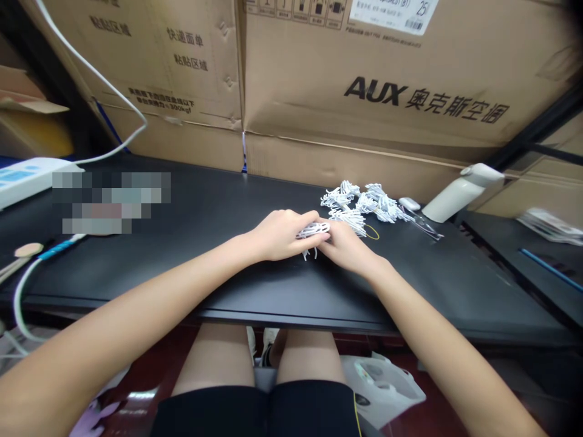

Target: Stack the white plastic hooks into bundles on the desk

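Over the middle of the black table (218,237), a bundle of thin white cords (313,229) is gripped between my two hands. My left hand (280,235) wraps round its left side, thumb and fingers closed. My right hand (348,246) closes on the right end, its fingertips partly hidden behind the bundle. A few loose cord ends hang below. Just beyond my right hand lie several more bundles of white cords (382,203), with a thin yellow rubber band (373,232) beside them.
A white bottle (455,195), a small white case (409,204) and thin-framed glasses (426,227) are at the right. A power strip (34,177) and white cable (104,76) occupy the left. Large cardboard boxes (319,91) wall off the back.
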The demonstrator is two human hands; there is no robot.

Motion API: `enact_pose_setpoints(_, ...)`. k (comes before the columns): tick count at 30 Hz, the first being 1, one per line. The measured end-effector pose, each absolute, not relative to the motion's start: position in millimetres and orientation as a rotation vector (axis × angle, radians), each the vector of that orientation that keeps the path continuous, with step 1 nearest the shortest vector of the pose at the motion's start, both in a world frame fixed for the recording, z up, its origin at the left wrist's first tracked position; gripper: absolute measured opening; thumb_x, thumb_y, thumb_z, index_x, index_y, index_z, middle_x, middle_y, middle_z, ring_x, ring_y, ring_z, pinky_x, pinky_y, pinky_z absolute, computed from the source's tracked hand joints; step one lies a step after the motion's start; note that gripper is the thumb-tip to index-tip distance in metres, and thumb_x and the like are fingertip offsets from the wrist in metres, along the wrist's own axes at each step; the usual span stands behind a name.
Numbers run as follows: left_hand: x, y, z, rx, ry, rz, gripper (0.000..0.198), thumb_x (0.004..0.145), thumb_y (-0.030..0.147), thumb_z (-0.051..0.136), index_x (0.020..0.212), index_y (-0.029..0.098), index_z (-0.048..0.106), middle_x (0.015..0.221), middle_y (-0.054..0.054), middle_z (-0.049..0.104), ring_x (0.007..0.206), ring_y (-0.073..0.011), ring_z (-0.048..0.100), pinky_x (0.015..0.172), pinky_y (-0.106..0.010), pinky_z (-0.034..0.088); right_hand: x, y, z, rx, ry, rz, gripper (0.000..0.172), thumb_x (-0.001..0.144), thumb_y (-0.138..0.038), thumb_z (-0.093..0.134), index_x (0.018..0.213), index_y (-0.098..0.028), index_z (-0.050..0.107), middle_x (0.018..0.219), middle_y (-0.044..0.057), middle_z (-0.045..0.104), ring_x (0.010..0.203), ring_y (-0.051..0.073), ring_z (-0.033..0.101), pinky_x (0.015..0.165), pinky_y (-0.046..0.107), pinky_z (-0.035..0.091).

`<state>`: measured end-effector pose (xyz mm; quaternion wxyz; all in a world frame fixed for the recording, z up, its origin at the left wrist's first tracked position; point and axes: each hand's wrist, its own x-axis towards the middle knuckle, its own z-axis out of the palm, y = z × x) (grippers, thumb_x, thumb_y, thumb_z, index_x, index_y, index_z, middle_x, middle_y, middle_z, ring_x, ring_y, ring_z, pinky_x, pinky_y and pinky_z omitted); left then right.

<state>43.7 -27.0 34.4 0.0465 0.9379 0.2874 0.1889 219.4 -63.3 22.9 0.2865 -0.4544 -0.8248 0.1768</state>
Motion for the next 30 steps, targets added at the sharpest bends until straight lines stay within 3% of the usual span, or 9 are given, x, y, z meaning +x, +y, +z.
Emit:
enact_pose_setpoints(11, 43.3, -27.1, 34.7, 2.784, 0.837, 0.623, 0.039, 0.09, 0.053, 0.038, 0.094, 0.019, 0.057, 0.068, -0.002, 0.062, 0.057, -0.0159, 0.054, 0.054, -0.023, 0.03, 219.4, -62.6, 20.4, -1.262, -2.171, 0.406, 0.016, 0.081, -0.009, 0.043, 0.082, -0.016, 0.058, 0.081, 0.006, 0.067, 0.071, 0.019, 0.061, 0.065, 0.028, 0.043)
enact_pose_setpoints(17, 42.2, -25.7, 34.5, 2.628, 0.778, 0.731, 0.037, 0.091, 0.05, 0.039, 0.092, 0.018, 0.058, 0.064, 0.001, 0.058, 0.055, -0.0118, 0.05, 0.053, -0.022, 0.031, 219.0, -60.0, 15.1, -1.314, -2.106, 0.344, 0.016, 0.087, -0.018, 0.044, 0.078, -0.018, 0.058, 0.073, 0.004, 0.065, 0.069, 0.02, 0.06, 0.064, 0.03, 0.043)
enact_pose_setpoints(24, 43.5, -24.9, 36.4, 2.189, 0.832, 0.974, 0.041, 0.093, 0.05, 0.033, 0.082, 0.017, 0.055, 0.055, 0.003, 0.052, 0.047, -0.009, 0.048, 0.051, -0.021, 0.036, 217.2, -59.1, 14.6, -1.343, -1.953, 0.276, 0.015, 0.086, -0.02, 0.049, 0.089, -0.019, 0.064, 0.082, 0.005, 0.07, 0.073, 0.02, 0.064, 0.07, 0.032, 0.046)
enact_pose_setpoints(30, 45.5, -15.4, 35.6, 1.8, 0.779, 1.054, 0.041, 0.091, 0.055, 0.032, 0.085, 0.018, 0.049, 0.05, 0.004, 0.05, 0.037, -0.0091, 0.045, 0.042, -0.022, 0.037, 215.8, -61.1, 19.4, -1.291, -1.875, 0.241, 0.016, 0.087, -0.02, 0.048, 0.089, -0.02, 0.064, 0.086, 0.005, 0.071, 0.08, 0.02, 0.065, 0.075, 0.033, 0.048)
